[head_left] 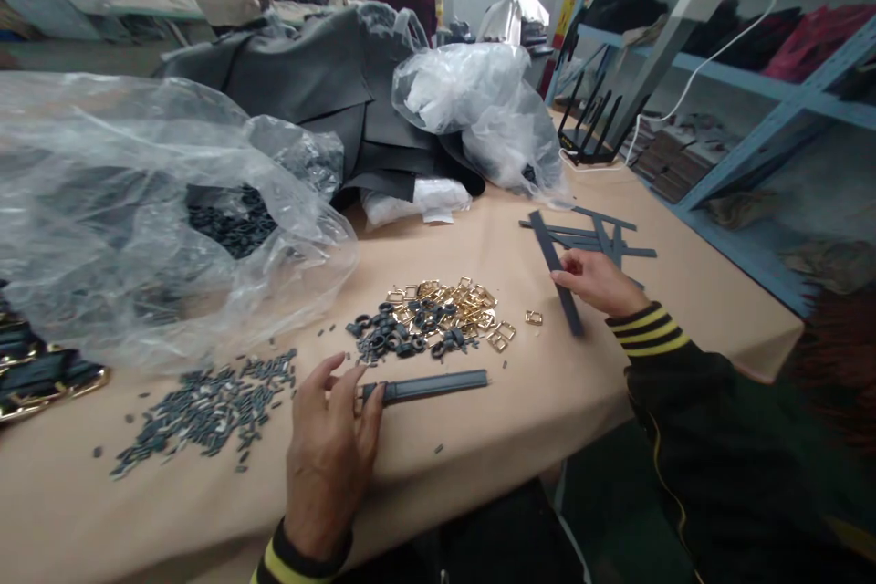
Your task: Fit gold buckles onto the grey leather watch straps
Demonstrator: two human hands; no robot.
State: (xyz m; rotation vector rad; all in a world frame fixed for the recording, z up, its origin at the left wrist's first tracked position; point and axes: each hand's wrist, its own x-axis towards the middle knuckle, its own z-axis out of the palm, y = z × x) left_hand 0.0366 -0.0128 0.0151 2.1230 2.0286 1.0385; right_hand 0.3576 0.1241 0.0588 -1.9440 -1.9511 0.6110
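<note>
Your right hand (602, 283) pinches a dark strip (547, 246) mid-length; your left hand (332, 438) grips one end of a strap (438, 385) extending rightward from it. Best keep the strap flat, pinching lightly.

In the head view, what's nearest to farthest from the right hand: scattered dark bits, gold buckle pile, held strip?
1. Held strip: in the right hand.
2. Gold buckle pile: to its left.
3. Scattered dark bits: farther left.
</note>
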